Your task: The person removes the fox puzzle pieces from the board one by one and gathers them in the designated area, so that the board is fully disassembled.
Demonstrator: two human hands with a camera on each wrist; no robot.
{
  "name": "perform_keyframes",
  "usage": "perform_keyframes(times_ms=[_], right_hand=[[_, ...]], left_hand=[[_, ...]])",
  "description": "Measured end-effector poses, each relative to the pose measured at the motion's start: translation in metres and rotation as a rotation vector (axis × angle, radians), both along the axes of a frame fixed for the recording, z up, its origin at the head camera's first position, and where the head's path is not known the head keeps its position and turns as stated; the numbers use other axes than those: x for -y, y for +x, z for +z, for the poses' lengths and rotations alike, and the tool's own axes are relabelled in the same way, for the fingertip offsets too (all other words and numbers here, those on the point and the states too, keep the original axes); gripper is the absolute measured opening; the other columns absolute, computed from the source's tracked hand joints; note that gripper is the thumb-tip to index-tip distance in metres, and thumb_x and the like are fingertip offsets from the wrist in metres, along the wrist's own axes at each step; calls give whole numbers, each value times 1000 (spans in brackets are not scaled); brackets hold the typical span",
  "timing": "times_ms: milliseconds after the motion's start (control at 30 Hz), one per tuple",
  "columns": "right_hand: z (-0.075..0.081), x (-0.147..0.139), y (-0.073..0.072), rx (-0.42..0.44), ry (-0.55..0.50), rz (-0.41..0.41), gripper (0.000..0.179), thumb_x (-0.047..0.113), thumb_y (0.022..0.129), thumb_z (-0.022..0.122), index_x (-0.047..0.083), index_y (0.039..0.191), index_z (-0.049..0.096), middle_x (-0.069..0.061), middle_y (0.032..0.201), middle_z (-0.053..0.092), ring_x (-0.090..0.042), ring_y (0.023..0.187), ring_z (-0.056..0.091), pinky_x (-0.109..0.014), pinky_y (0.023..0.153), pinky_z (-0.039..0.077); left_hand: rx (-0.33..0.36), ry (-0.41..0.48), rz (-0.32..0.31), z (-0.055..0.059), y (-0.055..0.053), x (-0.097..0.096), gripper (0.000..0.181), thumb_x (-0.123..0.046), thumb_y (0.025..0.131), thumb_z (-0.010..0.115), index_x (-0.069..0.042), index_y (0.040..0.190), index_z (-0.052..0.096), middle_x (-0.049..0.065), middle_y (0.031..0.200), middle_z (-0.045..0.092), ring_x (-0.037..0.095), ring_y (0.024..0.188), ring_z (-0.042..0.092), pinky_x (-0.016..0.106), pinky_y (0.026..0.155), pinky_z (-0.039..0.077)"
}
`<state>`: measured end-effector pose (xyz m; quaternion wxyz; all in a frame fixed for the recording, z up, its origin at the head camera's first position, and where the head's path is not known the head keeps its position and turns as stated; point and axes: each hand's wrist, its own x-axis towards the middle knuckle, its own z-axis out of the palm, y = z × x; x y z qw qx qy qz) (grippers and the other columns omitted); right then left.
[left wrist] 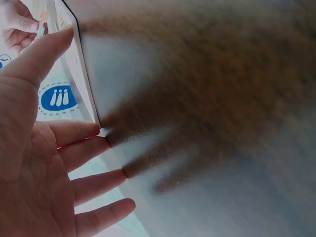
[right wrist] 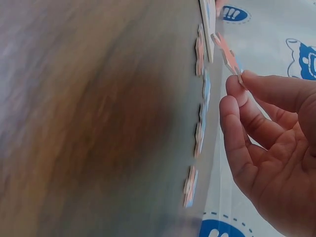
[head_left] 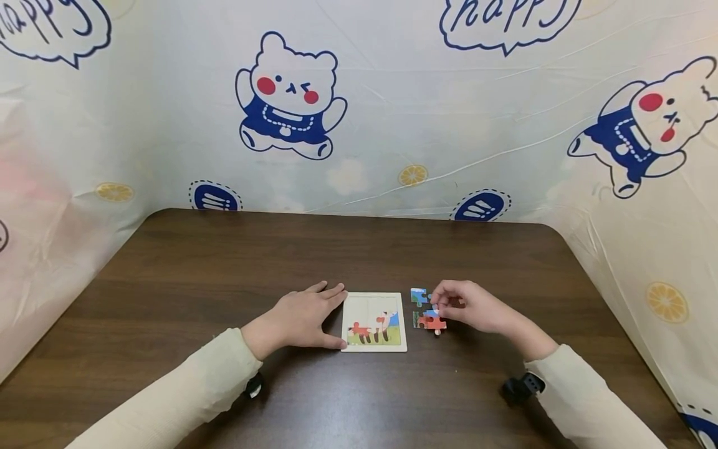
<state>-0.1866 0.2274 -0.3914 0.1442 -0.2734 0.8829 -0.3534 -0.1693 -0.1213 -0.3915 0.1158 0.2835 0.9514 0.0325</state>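
Note:
A small puzzle board (head_left: 373, 347) with a pale frame lies on the table, some of its picture filled in with a red-and-white animal on grass. My left hand (head_left: 305, 315) has its fingers spread, with the thumb and a fingertip touching the board's left edge; the left wrist view shows those fingers (left wrist: 81, 153) fairly straight. Just right of the board, my right hand (head_left: 473, 307) pinches an orange puzzle piece (right wrist: 227, 53) by its bluish end between thumb and finger, raised off the table. A blue-and-green puzzle piece (head_left: 418, 297) lies beside that hand.
Several loose puzzle pieces (right wrist: 199, 140) lie flat in a row in the right wrist view, partly hidden by the hand from the head view. The dark wooden table (head_left: 269, 249) is bordered by a bear-printed curtain (head_left: 381, 112) at the back and sides.

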Motion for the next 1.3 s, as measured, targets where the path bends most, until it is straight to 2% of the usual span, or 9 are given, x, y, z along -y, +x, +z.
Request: perform_keyframes(times_ms=[567, 867, 1300], right_hand=[[-6, -16, -1, 21, 34, -37, 10, 1, 92, 65, 5, 101, 65, 0, 85, 62, -11, 78, 53, -23, 69, 47], [-12, -17, -4, -15, 59, -41, 12, 0, 91, 65, 6, 101, 65, 1, 83, 61, -10, 76, 53, -23, 68, 47], [-4, -11, -6, -40, 90, -59, 11, 1, 92, 66, 4, 102, 65, 0, 84, 62, -12, 76, 55, -23, 69, 50]], left_hand=[[9, -1, 3, -2, 1, 0, 97, -70, 77, 69, -14, 152, 43, 2, 160, 38, 35, 146, 37, 58, 97, 48], [5, -7, 1, -2, 0, 1, 97, -70, 77, 69, -14, 152, 43, 3, 160, 39, 35, 146, 37, 58, 97, 49], [2, -20, 0, -1, 0, 0, 98, -70, 78, 69, -13, 152, 42, 3, 160, 38, 34, 147, 37, 55, 95, 51]])
